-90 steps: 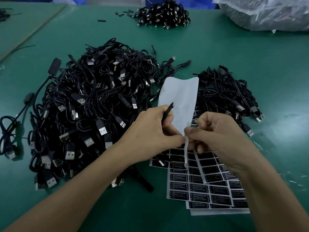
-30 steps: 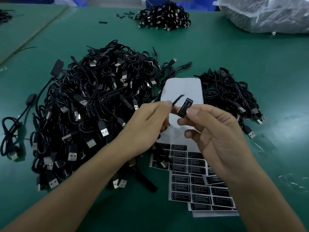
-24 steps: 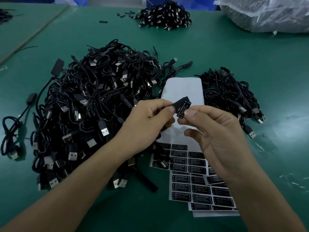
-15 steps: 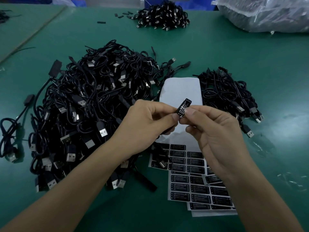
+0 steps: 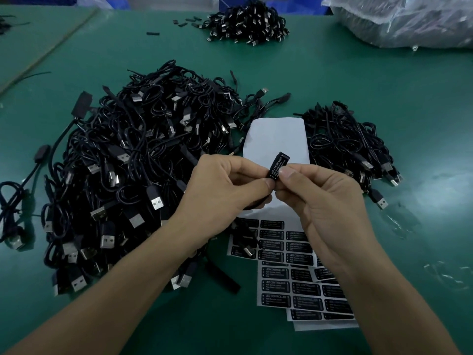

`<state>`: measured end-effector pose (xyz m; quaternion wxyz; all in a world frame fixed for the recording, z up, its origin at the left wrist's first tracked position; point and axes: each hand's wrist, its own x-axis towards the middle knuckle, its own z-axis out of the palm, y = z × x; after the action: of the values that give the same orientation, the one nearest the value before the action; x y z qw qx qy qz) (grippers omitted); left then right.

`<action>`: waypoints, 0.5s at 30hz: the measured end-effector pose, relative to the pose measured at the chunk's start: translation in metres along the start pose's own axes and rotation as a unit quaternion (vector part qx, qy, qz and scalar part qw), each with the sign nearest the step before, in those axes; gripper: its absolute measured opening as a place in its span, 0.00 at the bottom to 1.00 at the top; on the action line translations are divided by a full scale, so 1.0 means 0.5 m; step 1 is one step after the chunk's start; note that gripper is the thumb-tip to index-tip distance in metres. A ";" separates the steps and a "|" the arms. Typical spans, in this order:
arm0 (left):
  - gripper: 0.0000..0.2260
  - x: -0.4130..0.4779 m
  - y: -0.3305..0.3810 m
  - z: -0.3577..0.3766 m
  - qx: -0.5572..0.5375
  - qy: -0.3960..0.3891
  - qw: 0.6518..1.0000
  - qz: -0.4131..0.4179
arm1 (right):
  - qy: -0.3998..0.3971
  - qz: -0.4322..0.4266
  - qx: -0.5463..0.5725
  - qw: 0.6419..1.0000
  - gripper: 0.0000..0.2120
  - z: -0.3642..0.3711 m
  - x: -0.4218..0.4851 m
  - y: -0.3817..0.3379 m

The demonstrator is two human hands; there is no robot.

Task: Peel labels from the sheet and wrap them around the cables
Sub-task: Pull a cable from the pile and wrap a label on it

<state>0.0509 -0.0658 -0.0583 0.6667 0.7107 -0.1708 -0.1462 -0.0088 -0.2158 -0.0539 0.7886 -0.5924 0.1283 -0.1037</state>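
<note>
A small black label with white print stands folded around a thin black cable end, held above the table. My left hand pinches the cable and the label's lower edge from the left. My right hand pinches the label from the right with thumb and forefinger. The cable itself is mostly hidden inside my left hand. Below the hands lie label sheets with rows of black labels; the upper part of the top sheet is bare white backing.
A large heap of black USB cables lies at the left, a smaller heap at the right. Another pile of cables sits at the back, beside a clear plastic bag. The table is green.
The label was peeled from the sheet, lifted, and brought against the cable end. Since half a second ago both hands have closed the label round the cable; the hands barely moved.
</note>
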 end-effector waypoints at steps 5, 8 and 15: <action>0.04 -0.001 0.001 -0.006 -0.005 -0.016 1.000 -0.001 | 0.015 -0.018 -0.029 0.999 0.07 0.000 0.001 0.005; 0.04 -0.001 0.002 -0.008 -0.009 -0.018 1.000 -0.002 | 0.024 -0.029 -0.047 0.998 0.08 0.003 0.002 0.007; 0.04 -0.002 0.004 -0.007 -0.012 -0.022 1.000 -0.005 | 0.039 -0.048 -0.061 0.996 0.07 0.005 0.001 0.011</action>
<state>0.0515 -0.0621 -0.0560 0.6705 0.6999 -0.1801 -0.1678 -0.0075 -0.2121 -0.0585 0.7394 -0.6406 0.1362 -0.1561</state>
